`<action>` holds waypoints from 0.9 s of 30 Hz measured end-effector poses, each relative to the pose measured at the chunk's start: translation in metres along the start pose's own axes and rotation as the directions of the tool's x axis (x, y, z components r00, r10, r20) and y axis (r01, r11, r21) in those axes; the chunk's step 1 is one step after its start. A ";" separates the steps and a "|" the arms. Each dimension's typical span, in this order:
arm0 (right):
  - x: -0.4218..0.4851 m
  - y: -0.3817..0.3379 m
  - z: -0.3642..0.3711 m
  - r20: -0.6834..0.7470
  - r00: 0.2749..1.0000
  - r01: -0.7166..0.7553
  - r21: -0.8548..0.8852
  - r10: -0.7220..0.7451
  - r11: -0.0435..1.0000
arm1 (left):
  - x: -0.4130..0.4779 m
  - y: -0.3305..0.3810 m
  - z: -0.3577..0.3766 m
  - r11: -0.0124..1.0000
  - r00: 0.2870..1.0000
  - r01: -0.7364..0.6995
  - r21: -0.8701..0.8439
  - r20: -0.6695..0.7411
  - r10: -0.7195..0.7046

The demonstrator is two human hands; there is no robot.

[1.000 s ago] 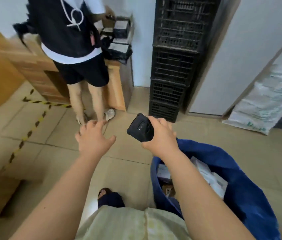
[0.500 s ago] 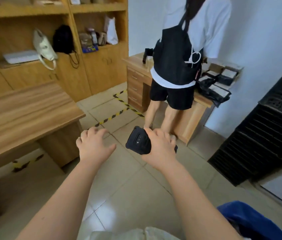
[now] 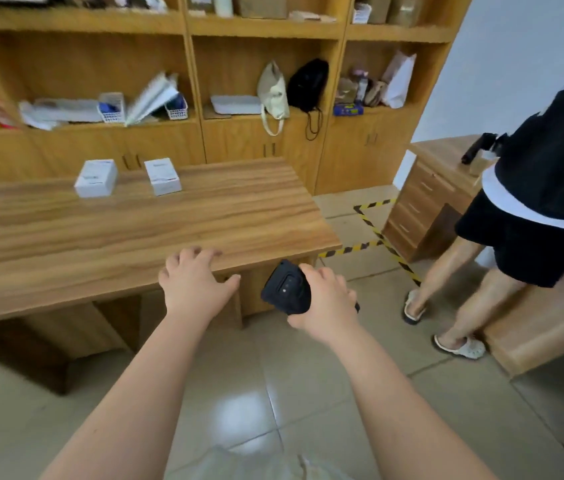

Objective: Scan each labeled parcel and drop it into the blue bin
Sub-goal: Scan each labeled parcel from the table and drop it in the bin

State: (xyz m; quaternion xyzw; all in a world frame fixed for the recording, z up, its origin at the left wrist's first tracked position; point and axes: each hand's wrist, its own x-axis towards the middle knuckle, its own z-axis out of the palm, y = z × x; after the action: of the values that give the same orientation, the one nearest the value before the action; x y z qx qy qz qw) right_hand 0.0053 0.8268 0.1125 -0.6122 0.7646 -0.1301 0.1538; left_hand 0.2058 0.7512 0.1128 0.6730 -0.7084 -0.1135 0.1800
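A tall wooden shelving unit (image 3: 259, 81) filled the upper part of the frame, where half a second before it had sat only in the upper left corner; the view had swung left. Below it the wooden surface (image 3: 204, 216), earlier a slanted slab at the left edge, now spread across the left and centre of the frame. The blue bin seen at the lower right in the earlier frames was gone from view. A standing person in black shorts (image 3: 530, 216), previously top centre, had shifted to the right edge, beside a smaller desk (image 3: 426, 188). Two white labelled parcels lay on the surface toward the upper left, apart from each other: the left parcel (image 3: 96, 178) and the right parcel (image 3: 162, 176). Neither had been visible earlier. The left hand (image 3: 194, 285) reached forward at centre, empty, fingers spread loosely over the near edge of the surface; whether they touched it could not be told. The right hand (image 3: 325, 306) was closed around a black handheld scanner (image 3: 285, 288), held just right of the left hand as before, over the tiled floor (image 3: 273, 393).
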 end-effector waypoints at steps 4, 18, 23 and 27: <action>0.034 -0.049 0.019 0.051 0.996 0.067 0.032 -0.068 0.997 | 0.014 -0.054 -0.009 0.995 0.996 0.093 0.042 -0.012 -0.092; 0.176 -0.157 0.083 0.250 0.922 0.295 0.047 -0.297 0.954 | 0.094 -0.139 0.011 0.918 0.946 0.316 0.240 -0.004 -0.325; 0.261 -0.186 0.091 0.269 0.894 0.352 0.071 -0.358 0.933 | 0.163 -0.154 0.013 0.883 0.904 0.420 0.211 -0.015 -0.427; 0.332 -0.217 0.087 0.257 0.873 0.405 0.093 -0.414 0.910 | 0.229 -0.167 0.001 0.846 0.867 0.498 0.192 -0.093 -0.489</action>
State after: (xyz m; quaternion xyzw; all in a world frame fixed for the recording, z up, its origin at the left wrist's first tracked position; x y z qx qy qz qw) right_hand 0.1661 0.4548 0.0915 -0.7691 0.5870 -0.0886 0.2368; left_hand 0.3508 0.5116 0.0683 0.8497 -0.5157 -0.0670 0.0871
